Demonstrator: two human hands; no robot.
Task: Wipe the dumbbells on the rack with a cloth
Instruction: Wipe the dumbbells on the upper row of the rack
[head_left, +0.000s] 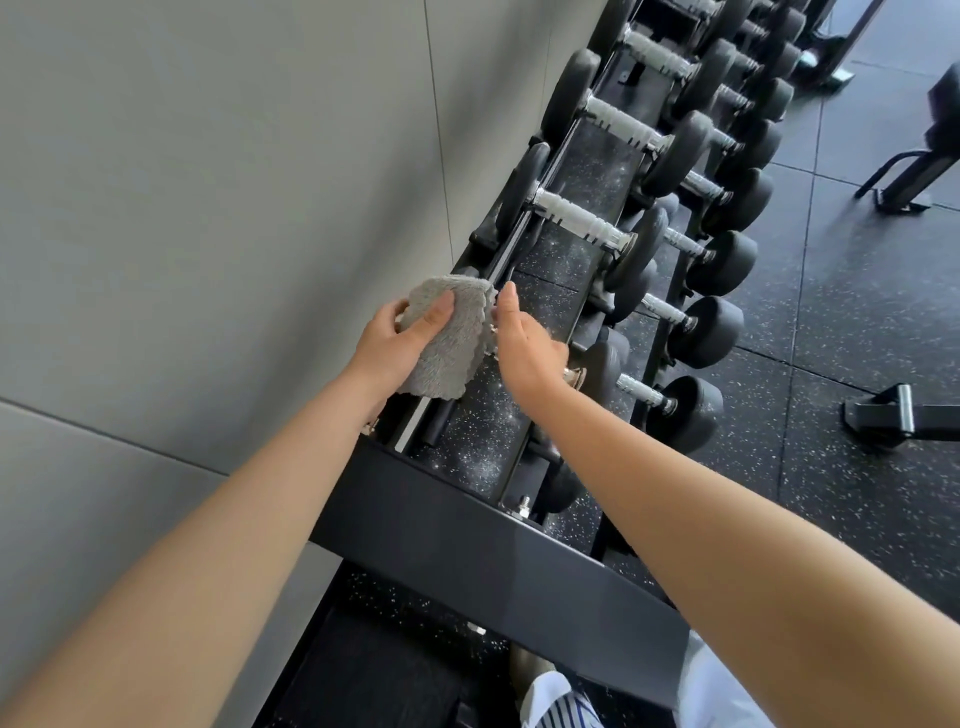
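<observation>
A black dumbbell rack (467, 540) runs away from me along the wall, with dumbbells on its upper and lower tiers. My left hand (389, 343) grips a grey fluffy cloth (452, 343), which is wrapped over the wall-side head of the nearest upper dumbbell. That head is hidden under the cloth. My right hand (527, 348) is curled round the same dumbbell's handle, thumb pointing up. Its other black head (602, 369) and chrome collar show just beyond my right wrist. The following upper dumbbell (576, 221) lies bare, with its silver knurled handle showing.
A grey panelled wall (208, 208) stands close on the left. Several smaller dumbbells (691, 410) fill the lower tier on the right. On the speckled rubber floor (831, 312) are a bench frame (914, 171) and a black equipment foot (904, 415).
</observation>
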